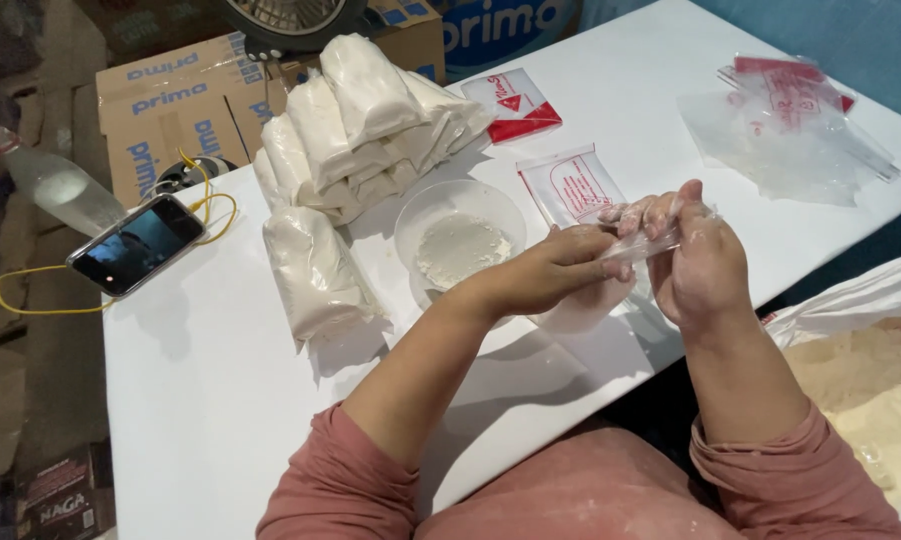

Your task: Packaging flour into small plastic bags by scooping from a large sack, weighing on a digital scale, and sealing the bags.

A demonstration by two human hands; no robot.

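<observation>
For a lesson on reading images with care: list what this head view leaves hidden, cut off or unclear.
- Bag in both hands: the left hand and right hand cover most of it, so its fill is unclear.
- Bowl: near rim hidden by the left hand.
- Sack: cut off by the right edge.
- Fan: cut off by the top edge.
- Phone: screen too dark to read.

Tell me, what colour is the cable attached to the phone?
Yellow: the cable by the phone, seen from the head view.
</observation>
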